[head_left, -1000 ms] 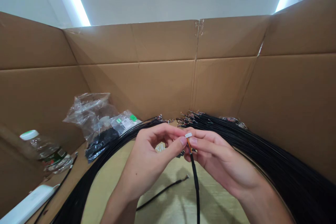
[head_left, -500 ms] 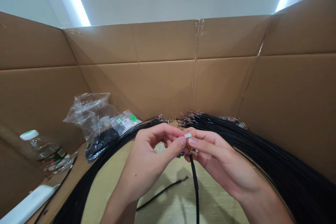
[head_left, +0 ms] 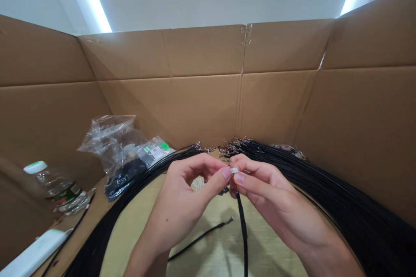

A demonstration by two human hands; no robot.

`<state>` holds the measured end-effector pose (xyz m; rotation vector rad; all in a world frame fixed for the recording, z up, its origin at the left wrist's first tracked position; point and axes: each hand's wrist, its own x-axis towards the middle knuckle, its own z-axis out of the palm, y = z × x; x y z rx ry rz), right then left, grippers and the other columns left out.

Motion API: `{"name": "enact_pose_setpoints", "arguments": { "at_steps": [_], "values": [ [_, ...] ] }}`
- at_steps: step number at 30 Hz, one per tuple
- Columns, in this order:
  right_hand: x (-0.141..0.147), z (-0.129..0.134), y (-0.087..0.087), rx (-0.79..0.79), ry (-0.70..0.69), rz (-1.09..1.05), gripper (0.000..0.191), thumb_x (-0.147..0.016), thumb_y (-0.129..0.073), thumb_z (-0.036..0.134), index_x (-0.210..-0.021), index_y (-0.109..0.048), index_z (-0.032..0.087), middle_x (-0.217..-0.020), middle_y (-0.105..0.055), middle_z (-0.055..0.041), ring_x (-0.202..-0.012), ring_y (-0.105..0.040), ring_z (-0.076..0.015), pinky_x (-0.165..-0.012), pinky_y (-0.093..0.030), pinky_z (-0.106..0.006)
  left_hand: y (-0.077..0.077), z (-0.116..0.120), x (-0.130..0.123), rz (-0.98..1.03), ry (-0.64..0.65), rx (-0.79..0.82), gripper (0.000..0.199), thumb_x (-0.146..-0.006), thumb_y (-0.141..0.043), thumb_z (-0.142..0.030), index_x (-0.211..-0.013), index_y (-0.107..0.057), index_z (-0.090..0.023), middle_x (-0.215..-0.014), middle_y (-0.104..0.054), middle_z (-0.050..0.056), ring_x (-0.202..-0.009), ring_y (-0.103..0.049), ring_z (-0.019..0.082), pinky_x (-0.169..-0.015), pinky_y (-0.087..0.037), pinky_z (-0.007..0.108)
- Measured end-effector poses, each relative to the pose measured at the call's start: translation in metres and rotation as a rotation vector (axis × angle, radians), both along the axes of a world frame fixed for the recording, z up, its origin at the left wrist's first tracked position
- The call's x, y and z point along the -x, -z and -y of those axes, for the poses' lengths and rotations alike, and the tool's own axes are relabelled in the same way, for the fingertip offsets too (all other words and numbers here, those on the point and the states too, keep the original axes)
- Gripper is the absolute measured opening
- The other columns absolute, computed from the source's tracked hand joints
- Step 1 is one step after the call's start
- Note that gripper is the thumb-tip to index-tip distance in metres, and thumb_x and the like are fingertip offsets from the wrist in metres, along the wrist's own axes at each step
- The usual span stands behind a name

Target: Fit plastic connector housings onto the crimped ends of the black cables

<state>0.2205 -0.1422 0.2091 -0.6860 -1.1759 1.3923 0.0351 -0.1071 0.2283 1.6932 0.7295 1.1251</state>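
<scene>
My left hand (head_left: pixel 191 181) and right hand (head_left: pixel 260 190) pinch a small white plug (head_left: pixel 234 170) shut between thumbs and forefingers, held over the middle of the table (head_left: pixel 208 246). I judge I'm seating its cable (head_left: pixel 242 229); next calls for a firm, straight push.

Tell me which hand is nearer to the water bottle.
Left. The left hand is at the centre, right of the bottle; the right hand is farther right, beyond it.
</scene>
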Motion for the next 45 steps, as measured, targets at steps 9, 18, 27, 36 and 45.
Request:
{"name": "enact_pose_setpoints", "arguments": {
  "at_steps": [9,18,27,36,45],
  "values": [
    [0.004,0.012,-0.001,-0.106,0.107,0.085,0.026,-0.101,-0.082,0.043,-0.086,-0.072,0.023,-0.101,-0.056,-0.0022,-0.097,-0.051,-0.0205,-0.09,-0.041,-0.035,-0.002,0.005,0.001,-0.058,-0.063,-0.06,0.019,-0.098,-0.082,-0.034,-0.084,-0.083,-0.021,-0.078,-0.076,0.0,-0.074,-0.061,0.015,-0.07,-0.048,0.025],
    [0.005,0.008,0.0,-0.103,0.124,0.111,0.026,-0.1,-0.082,0.044,-0.088,-0.072,0.024,-0.102,-0.055,-0.0029,-0.1,-0.051,-0.0216,-0.091,-0.041,-0.036,-0.005,0.007,0.001,-0.076,-0.098,-0.103,0.019,-0.097,-0.081,-0.033,-0.083,-0.083,-0.021,-0.076,-0.074,0.0,-0.073,-0.061,0.015,-0.069,-0.047,0.026],
    [0.0,0.005,-0.001,-0.021,0.012,0.083,0.026,-0.095,-0.087,0.048,-0.093,-0.079,0.023,-0.101,-0.06,-0.0027,-0.096,-0.053,-0.0204,-0.088,-0.042,-0.034,-0.005,0.008,0.003,-0.103,-0.131,-0.098,0.022,-0.098,-0.082,-0.037,-0.081,-0.084,-0.022,-0.073,-0.073,-0.001,-0.069,-0.059,0.014,-0.066,-0.047,0.024],
    [-0.002,0.005,-0.004,0.053,-0.081,-0.045,0.022,-0.096,-0.087,0.04,-0.095,-0.08,0.019,-0.097,-0.061,-0.0035,-0.093,-0.053,-0.0187,-0.087,-0.045,-0.03,-0.006,0.009,0.005,-0.053,-0.04,-0.06,0.019,-0.103,-0.08,-0.037,-0.09,-0.089,-0.027,-0.082,-0.08,-0.001,-0.077,-0.067,0.014,-0.072,-0.05,0.023],
    [-0.001,0.001,0.0,0.137,-0.172,-0.171,0.019,-0.095,-0.09,0.034,-0.091,-0.083,0.017,-0.095,-0.064,-0.0041,-0.089,-0.055,-0.0156,-0.084,-0.048,-0.026,-0.001,0.009,0.005,-0.044,-0.07,-0.057,0.011,-0.098,-0.085,-0.036,-0.094,-0.089,-0.027,-0.08,-0.077,-0.001,-0.076,-0.065,0.015,-0.073,-0.053,0.024]
  ]
}}
